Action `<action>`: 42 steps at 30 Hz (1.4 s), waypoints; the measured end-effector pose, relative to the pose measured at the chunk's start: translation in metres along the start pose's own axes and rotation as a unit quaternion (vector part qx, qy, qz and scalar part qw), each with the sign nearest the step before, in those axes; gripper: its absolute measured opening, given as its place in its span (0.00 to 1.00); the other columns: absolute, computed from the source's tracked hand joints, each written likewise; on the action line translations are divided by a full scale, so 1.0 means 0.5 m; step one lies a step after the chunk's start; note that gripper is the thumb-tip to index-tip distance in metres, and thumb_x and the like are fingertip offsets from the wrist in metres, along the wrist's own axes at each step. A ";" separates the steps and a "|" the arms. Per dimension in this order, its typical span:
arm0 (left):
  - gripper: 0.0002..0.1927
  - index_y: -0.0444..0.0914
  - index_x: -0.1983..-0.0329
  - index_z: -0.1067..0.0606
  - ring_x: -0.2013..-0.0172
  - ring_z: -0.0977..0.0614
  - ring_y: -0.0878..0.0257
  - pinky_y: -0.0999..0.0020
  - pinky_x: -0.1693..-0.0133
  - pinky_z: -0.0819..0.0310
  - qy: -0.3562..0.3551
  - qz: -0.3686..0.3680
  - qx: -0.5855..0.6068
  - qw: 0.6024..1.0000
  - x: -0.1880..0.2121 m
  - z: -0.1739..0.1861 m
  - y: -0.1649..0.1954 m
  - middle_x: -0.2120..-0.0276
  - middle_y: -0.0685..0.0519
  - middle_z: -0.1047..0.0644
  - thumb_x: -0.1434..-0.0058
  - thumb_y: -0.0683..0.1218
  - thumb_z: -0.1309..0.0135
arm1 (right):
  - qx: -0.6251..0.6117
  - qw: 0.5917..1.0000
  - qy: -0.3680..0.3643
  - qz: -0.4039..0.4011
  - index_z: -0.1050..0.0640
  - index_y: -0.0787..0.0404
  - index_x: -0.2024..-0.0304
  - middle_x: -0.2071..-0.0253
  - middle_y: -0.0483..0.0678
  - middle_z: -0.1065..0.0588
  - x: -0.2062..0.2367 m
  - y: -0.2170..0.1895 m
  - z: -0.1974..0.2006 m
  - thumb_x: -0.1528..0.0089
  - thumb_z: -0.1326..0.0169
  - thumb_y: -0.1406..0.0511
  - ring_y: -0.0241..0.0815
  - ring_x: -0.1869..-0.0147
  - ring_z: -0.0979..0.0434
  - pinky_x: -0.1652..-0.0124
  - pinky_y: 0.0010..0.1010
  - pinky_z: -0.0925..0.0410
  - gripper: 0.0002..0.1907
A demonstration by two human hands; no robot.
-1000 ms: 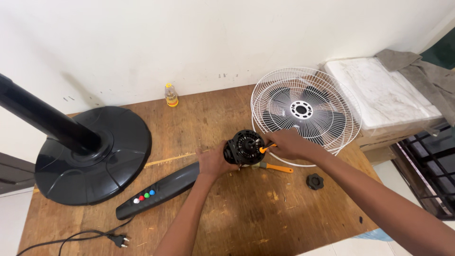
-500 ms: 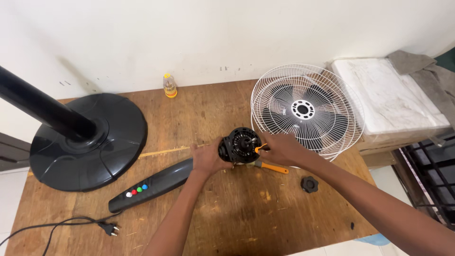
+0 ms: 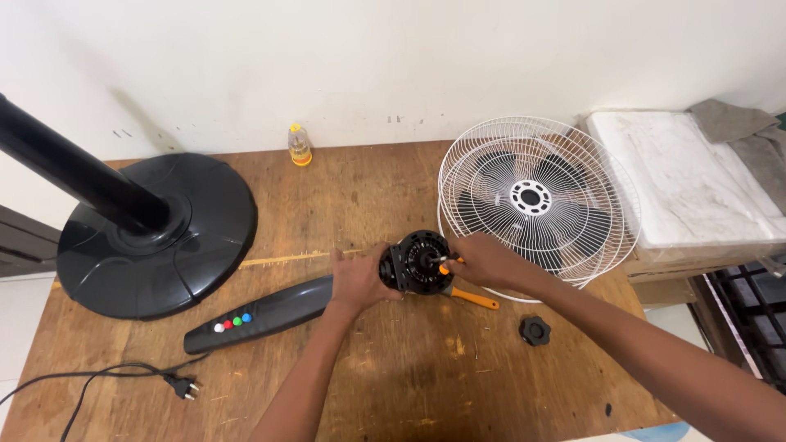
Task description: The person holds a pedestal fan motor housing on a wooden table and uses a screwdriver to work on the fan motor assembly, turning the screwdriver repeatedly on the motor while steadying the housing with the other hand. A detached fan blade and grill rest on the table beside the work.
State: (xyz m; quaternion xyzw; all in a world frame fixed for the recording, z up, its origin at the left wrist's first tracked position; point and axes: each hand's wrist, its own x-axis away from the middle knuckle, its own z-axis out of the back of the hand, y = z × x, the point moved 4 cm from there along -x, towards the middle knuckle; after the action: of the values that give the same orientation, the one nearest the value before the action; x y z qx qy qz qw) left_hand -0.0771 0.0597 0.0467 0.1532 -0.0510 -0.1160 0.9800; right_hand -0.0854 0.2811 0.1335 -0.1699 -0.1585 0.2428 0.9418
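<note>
The round black fan motor housing [image 3: 416,262] sits near the middle of the brown wooden desk [image 3: 393,376], turned so that its vented face points toward the camera. It is joined on its left to a long black plastic control body [image 3: 262,313] that lies flat on the desk and carries a row of small coloured push buttons.

The left hand [image 3: 358,281] is closed around the left side of the motor housing, where it meets the control body; fingers wrap the rim and the thumb lies on top. The right hand [image 3: 485,260] is closed around a small orange-handled screwdriver [image 3: 444,267], whose tip is at the centre of the housing face. Whether the tip is seated in a screw cannot be told.

A second orange-handled tool [image 3: 475,298] lies on the desk just below the right hand, partly hidden by the housing. A small black plastic knob nut [image 3: 535,331] lies on the desk to the right, apart from both hands.

The white wire fan guard [image 3: 536,200], with the dark blades visible through it, rests at the right edge of the desk, just behind the right hand. The round black pedestal base [image 3: 160,237] with its black pole [image 3: 74,176] occupies the left side of the desk. A black power cable with plug [image 3: 176,383] lies at the front left. A small clear bottle with yellow cap [image 3: 300,145] stands against the white wall [image 3: 368,57].
</note>
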 end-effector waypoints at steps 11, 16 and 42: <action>0.57 0.52 0.34 0.34 0.62 0.16 0.49 0.44 0.45 0.42 -0.013 0.007 -0.010 1.000 -0.008 0.002 -0.001 0.66 0.47 0.17 0.69 0.71 0.29 | -0.051 0.998 -0.007 0.022 0.26 0.64 0.57 0.65 0.52 0.20 -0.001 0.029 0.007 0.40 0.44 0.60 0.50 0.63 0.18 0.63 0.43 0.27 0.15; 0.56 0.51 0.35 0.34 0.61 0.16 0.50 0.43 0.44 0.43 -0.022 0.015 -0.001 1.000 -0.009 -0.001 0.003 0.66 0.48 0.17 0.69 0.71 0.29 | 0.010 0.999 -0.008 0.032 0.27 0.63 0.58 0.68 0.53 0.20 0.001 0.030 -0.011 0.37 0.46 0.59 0.52 0.64 0.19 0.62 0.45 0.29 0.14; 0.53 0.50 0.41 0.30 0.63 0.16 0.49 0.45 0.47 0.40 -0.006 0.003 -0.019 1.000 -0.034 -0.003 -0.005 0.67 0.47 0.18 0.70 0.75 0.32 | 0.128 0.991 0.028 0.038 0.26 0.57 0.59 0.74 0.49 0.23 -0.019 0.026 0.005 0.34 0.47 0.51 0.52 0.68 0.22 0.61 0.45 0.33 0.17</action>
State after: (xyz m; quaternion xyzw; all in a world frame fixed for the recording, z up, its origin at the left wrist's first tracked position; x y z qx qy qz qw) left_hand -0.0939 0.0620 0.0435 0.1335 -0.0556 -0.1147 0.9828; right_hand -0.0994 0.2876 0.1286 -0.0607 -0.0933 0.2922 0.9499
